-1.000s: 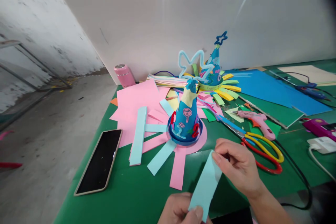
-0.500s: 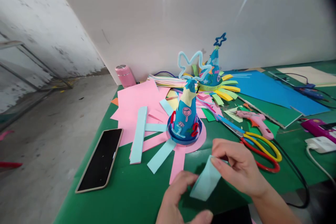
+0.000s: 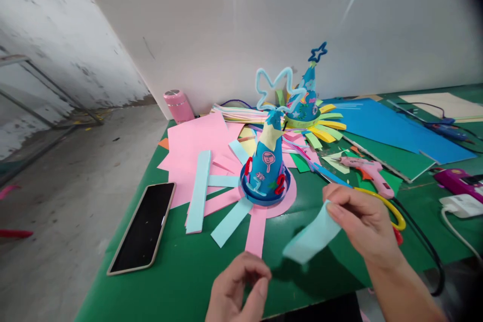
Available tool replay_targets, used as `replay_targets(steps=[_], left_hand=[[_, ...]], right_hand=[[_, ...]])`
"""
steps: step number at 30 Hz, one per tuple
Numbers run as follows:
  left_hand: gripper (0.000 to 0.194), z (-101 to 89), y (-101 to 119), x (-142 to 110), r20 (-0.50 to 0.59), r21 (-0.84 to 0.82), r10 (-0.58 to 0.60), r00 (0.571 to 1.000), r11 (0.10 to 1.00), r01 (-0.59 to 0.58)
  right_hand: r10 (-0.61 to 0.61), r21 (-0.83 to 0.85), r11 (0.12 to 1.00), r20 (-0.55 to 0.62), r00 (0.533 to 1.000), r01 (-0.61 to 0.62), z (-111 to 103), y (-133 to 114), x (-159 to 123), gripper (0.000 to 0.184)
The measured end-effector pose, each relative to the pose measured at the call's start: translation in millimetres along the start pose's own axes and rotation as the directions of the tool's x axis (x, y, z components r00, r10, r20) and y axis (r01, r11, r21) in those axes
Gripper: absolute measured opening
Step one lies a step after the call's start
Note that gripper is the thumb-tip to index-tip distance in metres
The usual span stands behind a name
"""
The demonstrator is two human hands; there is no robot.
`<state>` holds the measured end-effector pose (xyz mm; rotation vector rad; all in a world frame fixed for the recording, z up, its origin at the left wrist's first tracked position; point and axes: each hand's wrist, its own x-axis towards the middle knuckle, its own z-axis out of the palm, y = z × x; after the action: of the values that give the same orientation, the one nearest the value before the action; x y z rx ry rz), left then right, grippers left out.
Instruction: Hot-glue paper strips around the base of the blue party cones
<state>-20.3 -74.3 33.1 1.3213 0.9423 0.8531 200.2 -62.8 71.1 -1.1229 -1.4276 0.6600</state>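
Observation:
My right hand (image 3: 356,219) pinches one end of a light blue paper strip (image 3: 311,239), which hangs out toward the left above the table and is slightly blurred. To its left, my left hand (image 3: 239,287) is curled, thumb close to the index finger, with nothing visible between them. Just beyond the hands stands a blue paper cone hat (image 3: 266,168), decorated with red shapes and topped by a pale blue fuzzy star outline (image 3: 279,88). Pink and light blue strips, including a pink strip (image 3: 255,231), fan out from under its brim.
Scissors (image 3: 398,216) lie partly behind my right hand, near a pink glue gun (image 3: 368,171). A phone (image 3: 143,229) rests at the left. Further back are pink paper sheets (image 3: 184,148), a second cone hat (image 3: 306,95), blue sheets (image 3: 396,131) and a pink bottle-like container (image 3: 178,105).
My right hand has moved right and up with the light blue strip, covering more of the scissors. My left hand has drawn away to the left and its fingers have closed.

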Motion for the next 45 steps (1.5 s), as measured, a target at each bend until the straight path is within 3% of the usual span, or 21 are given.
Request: replay_targets(steps=[4,6,11,21,25,29,31,34,36,38,40,45], left_hand=[[0.02,5.1,21,11,0.006,0.044,-0.03,1.0,0.999,0.029],[0.014,11.8,26,17,0.066,0.042,-0.122,0.99,0.992,0.119],[0.019,26.3,24,25,0.026,-0.129,-0.283,0.959,0.95,0.284],[0.03,26.9,21,31,0.033,-0.178,-0.328,0.944,0.928,0.328],[0.029,20.7,20,34,0.036,-0.118,-0.324,0.945,0.938,0.326],[0.027,9.0,19,37,0.057,0.053,-0.266,0.962,0.963,0.263],[0.023,3.1,18,39,0.052,0.164,-0.224,0.973,0.963,0.212],[0.018,-3.4,17,46,0.074,0.32,-0.126,0.989,0.943,0.096],[0.017,-6.3,17,52,0.098,0.372,-0.059,0.993,0.928,0.019],[0.015,-8.7,17,58,0.111,0.382,-0.021,0.994,0.924,-0.023],[0.015,-11.5,14,65,0.105,0.354,-0.008,0.994,0.935,-0.029],[0.015,-23.5,0,74,0.047,0.169,-0.011,0.999,0.986,0.003]], right_hand=[[0.113,-0.119,0.99,0.316,0.942,-0.079,19,-5,-5,0.018],[0.124,-0.177,0.982,0.375,0.919,-0.06,30,-6,-8,0.016],[0.125,-0.22,0.974,0.366,0.922,-0.045,38,-4,-10,0.016],[0.18,-0.206,0.972,0.366,0.913,-0.109,38,10,-17,0.016],[0.243,-0.231,0.956,0.272,0.931,-0.182,25,14,-15,0.02],[0.274,-0.303,0.915,-0.02,0.962,-0.267,-7,29,-11,0.015],[0.265,-0.357,0.878,-0.193,0.945,-0.319,-30,41,-10,0.014],[0.211,-0.435,0.808,-0.416,0.884,-0.398,-64,56,-13,0.02],[0.174,-0.455,0.78,-0.5,0.848,-0.429,-81,61,-14,0.023],[0.17,-0.453,0.782,-0.505,0.846,-0.428,-87,63,-12,0.025],[0.19,-0.435,0.811,-0.438,0.879,-0.392,-81,60,-3,0.031],[0.134,-0.316,0.934,-0.13,0.982,-0.169,-32,45,43,0.056]])
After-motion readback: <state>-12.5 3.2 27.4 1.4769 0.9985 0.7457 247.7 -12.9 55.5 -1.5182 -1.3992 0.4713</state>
